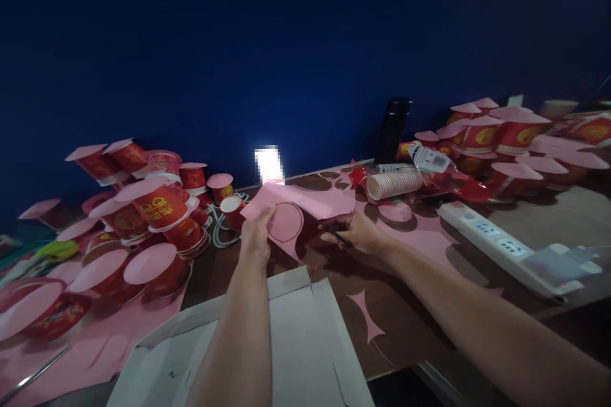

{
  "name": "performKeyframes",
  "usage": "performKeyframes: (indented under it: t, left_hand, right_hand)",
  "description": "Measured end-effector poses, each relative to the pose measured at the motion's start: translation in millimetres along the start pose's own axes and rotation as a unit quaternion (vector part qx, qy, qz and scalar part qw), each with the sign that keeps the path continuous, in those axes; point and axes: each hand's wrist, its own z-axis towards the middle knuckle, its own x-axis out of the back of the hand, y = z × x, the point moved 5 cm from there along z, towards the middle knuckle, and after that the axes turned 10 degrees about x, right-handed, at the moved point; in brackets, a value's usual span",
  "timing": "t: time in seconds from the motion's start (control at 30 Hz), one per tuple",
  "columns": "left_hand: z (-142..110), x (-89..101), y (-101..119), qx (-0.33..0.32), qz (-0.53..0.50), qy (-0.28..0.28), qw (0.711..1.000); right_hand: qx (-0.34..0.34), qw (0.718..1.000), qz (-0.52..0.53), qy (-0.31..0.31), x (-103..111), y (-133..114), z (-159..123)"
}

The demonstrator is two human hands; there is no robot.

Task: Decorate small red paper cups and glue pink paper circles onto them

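My left hand [256, 238] pinches a sheet of pink paper [324, 200] by its left edge, thumb on top. A drawn dark circle outlines a round area on the sheet, and the paper's lower edge is cut in curves. Dark-handled scissors [340, 237] are gripped in my right hand [358, 232], close to the cut edge; their blades are hard to make out in the shadow. Below the hands, a pink offcut [367, 317] with curved sides lies on the brown table [405, 331]. An opened white cardboard box [305, 337] sits under my left forearm.
Red paper cups [162, 203] topped with pink discs crowd the left, and more cups [482, 137] stand at the right. A bagged stack of cups [394, 184], a black bottle [394, 130] and a white power strip [501, 248] are nearby. Behind the sheet a light [270, 164] glows.
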Motion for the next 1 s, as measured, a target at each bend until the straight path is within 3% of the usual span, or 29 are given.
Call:
performKeyframes:
  t: [0.23,0.37,0.5,0.73,0.8,0.83,0.93,1.0]
  left_hand:
    - [2.7,1.8,-3.2,0.020,0.009,-0.001,1.000]
    - [5.0,2.7,-5.5,0.027,0.014,0.016,0.999]
    - [8.8,6.0,-5.8,0.022,0.037,0.033,0.999]
    - [12.0,14.4,1.5,0.011,0.144,0.094,0.985]
    - [11.3,14.1,2.8,0.006,0.151,0.097,0.984]
    - [11.2,13.9,2.8,0.004,0.149,0.096,0.984]
    - [11.5,12.9,0.3,0.003,0.146,0.077,0.986]
    - [11.4,13.1,-1.1,0.001,0.147,0.070,0.987]
  right_hand:
    - [0.010,1.000,-0.004,-0.009,-0.1,4.6,1.0]
    - [-0.037,0.998,0.041,0.004,-4.2,13.7,-0.2]
    - [-0.078,0.995,0.055,-0.040,-6.4,15.9,-2.2]
    - [-0.085,0.967,0.083,-0.224,12.3,3.3,-17.2]
    - [-0.093,0.928,0.120,-0.340,16.9,-4.0,-29.9]
    - [-0.078,0.917,0.148,-0.363,21.0,-9.0,-33.3]
    - [0.028,0.928,0.228,-0.294,34.7,-21.6,-26.3]
    - [0.015,0.946,0.196,-0.257,33.2,-14.5,-19.2]
